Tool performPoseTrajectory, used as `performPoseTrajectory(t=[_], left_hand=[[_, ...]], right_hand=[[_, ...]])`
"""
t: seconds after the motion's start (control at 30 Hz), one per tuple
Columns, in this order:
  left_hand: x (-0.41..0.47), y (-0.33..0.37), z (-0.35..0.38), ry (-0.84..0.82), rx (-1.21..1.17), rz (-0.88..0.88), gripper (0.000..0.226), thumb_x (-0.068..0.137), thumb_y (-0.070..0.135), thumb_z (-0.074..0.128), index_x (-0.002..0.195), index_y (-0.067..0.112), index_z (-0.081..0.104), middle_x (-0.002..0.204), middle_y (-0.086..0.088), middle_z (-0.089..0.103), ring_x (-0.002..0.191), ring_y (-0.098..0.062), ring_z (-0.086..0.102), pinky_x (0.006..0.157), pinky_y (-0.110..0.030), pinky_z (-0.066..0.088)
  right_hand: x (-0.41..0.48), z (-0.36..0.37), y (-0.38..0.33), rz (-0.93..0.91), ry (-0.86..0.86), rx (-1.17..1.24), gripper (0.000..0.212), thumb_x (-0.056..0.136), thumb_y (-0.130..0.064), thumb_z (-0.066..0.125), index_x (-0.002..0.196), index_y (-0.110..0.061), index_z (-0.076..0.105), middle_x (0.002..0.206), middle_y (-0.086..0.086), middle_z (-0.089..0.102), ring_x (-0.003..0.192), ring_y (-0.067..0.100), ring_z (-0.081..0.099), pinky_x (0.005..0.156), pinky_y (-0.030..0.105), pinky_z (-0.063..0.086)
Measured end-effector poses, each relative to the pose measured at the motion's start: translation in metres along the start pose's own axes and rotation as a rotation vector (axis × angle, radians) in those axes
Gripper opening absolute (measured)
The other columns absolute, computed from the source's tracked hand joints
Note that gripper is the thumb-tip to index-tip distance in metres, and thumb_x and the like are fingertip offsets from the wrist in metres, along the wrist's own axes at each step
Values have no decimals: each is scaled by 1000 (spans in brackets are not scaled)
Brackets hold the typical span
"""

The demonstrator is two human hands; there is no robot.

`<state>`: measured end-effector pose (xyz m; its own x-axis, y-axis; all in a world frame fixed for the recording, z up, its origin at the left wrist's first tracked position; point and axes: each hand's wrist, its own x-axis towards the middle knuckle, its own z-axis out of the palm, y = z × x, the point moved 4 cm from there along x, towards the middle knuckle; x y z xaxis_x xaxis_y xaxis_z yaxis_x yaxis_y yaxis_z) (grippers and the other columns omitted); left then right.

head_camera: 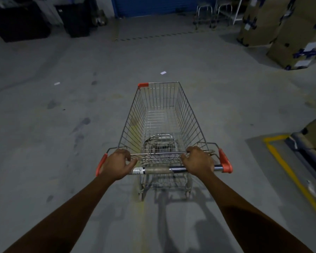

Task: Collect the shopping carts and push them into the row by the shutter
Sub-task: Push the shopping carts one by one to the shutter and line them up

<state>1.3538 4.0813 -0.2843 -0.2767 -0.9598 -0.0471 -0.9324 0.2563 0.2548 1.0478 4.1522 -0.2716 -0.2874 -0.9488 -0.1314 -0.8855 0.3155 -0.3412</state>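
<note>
An empty wire shopping cart (162, 114) with orange corner guards stands on the grey concrete floor right in front of me, nose pointing away. Its handle bar (159, 170) runs across between orange end caps. My left hand (118, 164) grips the bar's left end, thumb stretched toward the basket's rear wire. My right hand (198, 160) is closed over the bar near its right end. A blue shutter (161, 5) fills the far wall straight ahead. Metal frames (205, 13) stand to the shutter's right; whether they are carts I cannot tell.
Stacked cardboard boxes (288, 30) line the right side, with more at the right edge (312, 137) behind a yellow floor line (288, 174). Dark bins (20, 24) stand at the far left. Small paper scraps (163, 72) lie on the floor ahead.
</note>
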Motion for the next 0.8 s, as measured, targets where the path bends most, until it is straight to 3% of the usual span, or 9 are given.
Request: performPoseTrajectory(t=[0.2, 0.37, 0.47, 0.53, 0.63, 0.8], left_hand=[[119, -9, -4, -37, -10, 30, 53, 85, 79, 34, 84, 33, 61, 106, 18, 63, 108, -8, 58, 105, -55, 37], [223, -3, -13, 4, -43, 122, 47, 85, 73, 43, 81, 31, 61, 94, 16, 60, 102, -10, 59, 90, -42, 43], [288, 7, -20, 35, -46, 196, 44, 91, 65, 55, 83, 24, 68, 98, 8, 61, 106, -14, 58, 76, -31, 32], [330, 15, -24, 27, -44, 198, 43, 92, 61, 59, 90, 20, 72, 107, 5, 61, 109, -14, 57, 78, -31, 28], [395, 21, -23, -21, -59, 203, 44, 92, 63, 56, 97, 22, 72, 112, 5, 58, 114, -14, 54, 89, -37, 35], [499, 31, -21, -41, -34, 223, 52, 91, 69, 49, 95, 23, 74, 114, 2, 60, 121, -18, 48, 97, -43, 37]], right_hand=[[101, -5, -14, 6, 46, 10, 43, 96, -46, 47, 120, -16, 66, 116, 6, 66, 96, 23, 65, 73, 32, 46], [196, -17, -21, 39, 114, 9, 29, 95, -37, 50, 109, -16, 64, 104, 5, 64, 82, 19, 58, 66, 30, 41], [258, -27, -20, 90, 165, 24, 18, 93, -33, 54, 100, -17, 57, 97, 2, 58, 78, 18, 56, 64, 31, 41], [299, -33, -19, 128, 156, 39, 15, 92, -33, 56, 97, -19, 55, 95, 1, 56, 78, 18, 57, 64, 32, 43], [359, -43, -18, 158, 144, 12, 15, 93, -34, 56, 96, -19, 54, 95, 2, 57, 79, 19, 57, 65, 32, 42], [448, -58, -15, 185, 227, 34, 13, 95, -30, 54, 88, -19, 53, 86, 1, 56, 71, 16, 55, 61, 29, 39]])
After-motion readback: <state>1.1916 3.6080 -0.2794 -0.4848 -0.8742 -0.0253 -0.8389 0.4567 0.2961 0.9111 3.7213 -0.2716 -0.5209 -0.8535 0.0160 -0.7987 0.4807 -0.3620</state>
